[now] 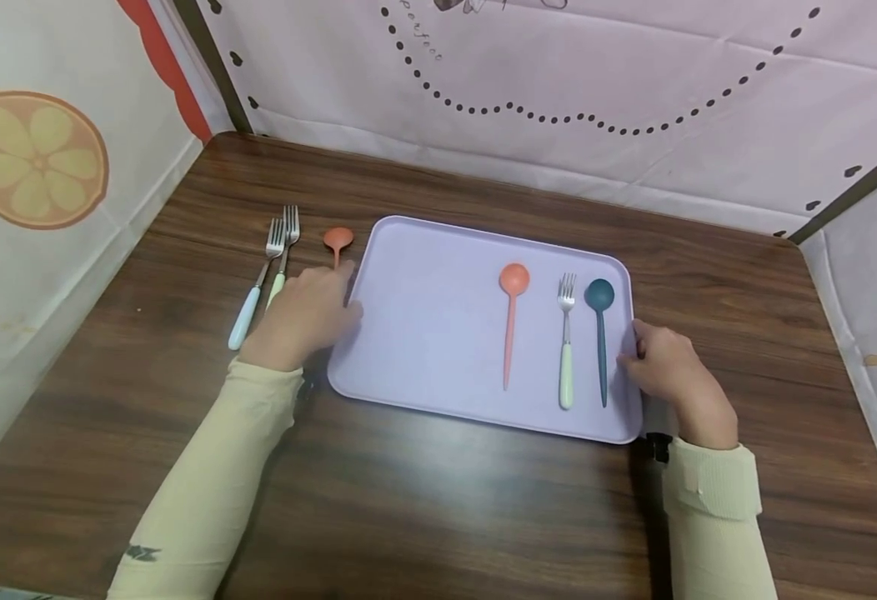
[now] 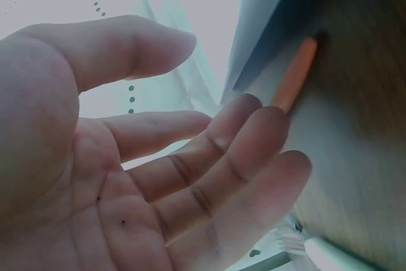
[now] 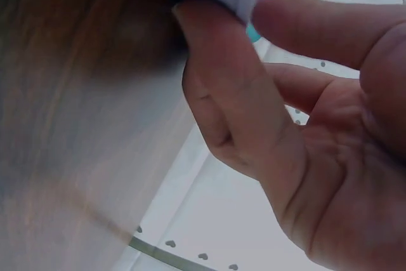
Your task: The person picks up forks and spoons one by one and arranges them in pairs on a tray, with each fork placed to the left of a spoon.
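Observation:
A lavender tray (image 1: 423, 333) lies on the wooden table. On its right half are a coral spoon (image 1: 514, 281), a fork with a pale green handle (image 1: 566, 377) and a dark teal spoon (image 1: 599, 295). My right hand (image 1: 669, 365) pinches the tray's right edge between thumb and fingers. To the left of the tray, my left hand (image 1: 302, 318) hovers over an orange spoon (image 1: 338, 238), hiding most of its handle. In the left wrist view the left fingers (image 2: 257, 141) are loosely bent, with the orange handle (image 2: 297, 74) just beyond their tips.
Two forks lie left of my left hand, one with a light blue handle (image 1: 244, 318) and one with a pale green handle (image 1: 276, 289) partly covered by the hand. Printed white cloth (image 1: 596, 67) stands along the back and sides of the table (image 1: 438, 500).

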Demonstrator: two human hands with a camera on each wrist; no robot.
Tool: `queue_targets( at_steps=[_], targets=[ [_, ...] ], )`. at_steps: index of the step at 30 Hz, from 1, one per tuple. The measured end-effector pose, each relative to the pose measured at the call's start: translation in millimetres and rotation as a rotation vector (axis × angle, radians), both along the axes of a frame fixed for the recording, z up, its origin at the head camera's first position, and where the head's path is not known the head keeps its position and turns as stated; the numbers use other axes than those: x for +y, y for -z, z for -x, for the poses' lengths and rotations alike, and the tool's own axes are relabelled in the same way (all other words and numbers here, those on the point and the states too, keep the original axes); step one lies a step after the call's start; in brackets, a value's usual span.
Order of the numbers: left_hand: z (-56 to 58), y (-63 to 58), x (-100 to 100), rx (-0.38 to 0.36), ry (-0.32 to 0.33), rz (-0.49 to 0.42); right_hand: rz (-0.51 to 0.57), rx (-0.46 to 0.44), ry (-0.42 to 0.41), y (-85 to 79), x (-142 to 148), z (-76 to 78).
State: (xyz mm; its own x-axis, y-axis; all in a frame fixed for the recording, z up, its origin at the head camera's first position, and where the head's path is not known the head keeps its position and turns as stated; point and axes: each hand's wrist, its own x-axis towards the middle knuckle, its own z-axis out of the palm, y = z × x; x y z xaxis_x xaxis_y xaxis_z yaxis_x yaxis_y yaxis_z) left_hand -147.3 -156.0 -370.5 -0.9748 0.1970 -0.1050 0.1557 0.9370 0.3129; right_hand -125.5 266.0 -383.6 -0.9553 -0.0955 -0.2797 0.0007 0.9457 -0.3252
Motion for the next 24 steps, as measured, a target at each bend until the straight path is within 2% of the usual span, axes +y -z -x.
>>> queue_targets(
  at_steps=[3, 8, 11, 24],
  targets=[
    [-1.5, -4.2, -3, 0.034, 0.001, 0.012, -0.005, -0.005, 0.004, 0.2, 1, 0.8],
    [-2.4, -7.8, -9, 0.147, 0.035, 0.023, 0.011, -0.024, 0.022, 0.8, 2, 0.6],
    [-2.8, -8.8, -14, 0.18, 0.036, 0.023, 0.021, -0.039, 0.04, 0.9, 2, 0.7],
    [-6.1, -10.2, -31, 0.151, -0.008, -0.001, 0.044, -0.024, 0.082, 4.2, 2, 0.3]
  ],
)
